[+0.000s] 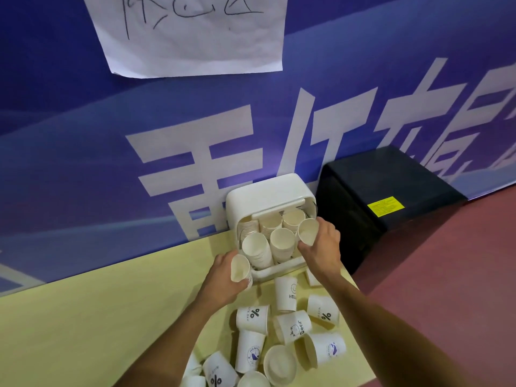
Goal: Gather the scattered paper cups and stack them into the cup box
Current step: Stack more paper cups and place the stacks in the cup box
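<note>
Paper cups point(282, 335) lie scattered on the yellow worktop point(83, 317) before the white cup box point(268, 196). Both hands, left point(223, 277) and right point(324, 247), each grip one cup; light, crushable walls likely favour gentle rim holds.

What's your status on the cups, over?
Left hand grips first cup; right hand grips second cup at cup box. Many loose cups on table. Nothing blocking.

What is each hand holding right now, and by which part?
The left hand grips a white paper cup round its side wall; the right hand grips another white paper cup likewise.
</note>
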Demonstrator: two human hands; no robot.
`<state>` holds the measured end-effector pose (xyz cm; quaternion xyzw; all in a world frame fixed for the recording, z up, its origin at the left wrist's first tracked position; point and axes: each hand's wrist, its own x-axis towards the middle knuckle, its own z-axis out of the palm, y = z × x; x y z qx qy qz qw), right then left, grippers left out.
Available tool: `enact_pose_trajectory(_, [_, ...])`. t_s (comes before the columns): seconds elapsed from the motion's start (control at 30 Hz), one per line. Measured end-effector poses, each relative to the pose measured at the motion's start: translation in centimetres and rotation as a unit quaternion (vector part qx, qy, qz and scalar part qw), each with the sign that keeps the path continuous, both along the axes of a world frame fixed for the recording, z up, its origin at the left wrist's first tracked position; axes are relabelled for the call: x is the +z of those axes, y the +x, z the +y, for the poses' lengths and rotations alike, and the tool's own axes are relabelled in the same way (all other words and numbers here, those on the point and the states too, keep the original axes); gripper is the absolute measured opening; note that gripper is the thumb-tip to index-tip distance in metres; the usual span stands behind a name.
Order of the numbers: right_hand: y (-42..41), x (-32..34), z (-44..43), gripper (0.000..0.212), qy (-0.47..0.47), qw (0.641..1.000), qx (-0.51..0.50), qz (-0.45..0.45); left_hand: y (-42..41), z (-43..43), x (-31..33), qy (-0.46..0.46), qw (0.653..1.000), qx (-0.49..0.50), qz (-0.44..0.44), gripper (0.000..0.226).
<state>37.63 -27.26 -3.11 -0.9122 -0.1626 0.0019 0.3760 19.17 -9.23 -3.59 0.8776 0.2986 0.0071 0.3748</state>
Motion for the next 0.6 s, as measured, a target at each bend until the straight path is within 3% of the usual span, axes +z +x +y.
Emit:
enact_pose_trajectory(0.23, [1.3, -2.3, 0.8, 0.074, -0.041, 0.999, 0.011, 0.011, -0.1, 0.2, -0.7, 0.015, 0.999, 0.023, 0.020, 0.076])
enact_pose_trajectory(0.6, [3.3, -3.8, 0.3, 0.069, -0.020, 0.999, -0.002, 0.035, -0.2, -0.3, -2.1, 0.012, 0.999, 0.042, 0.027, 0.079])
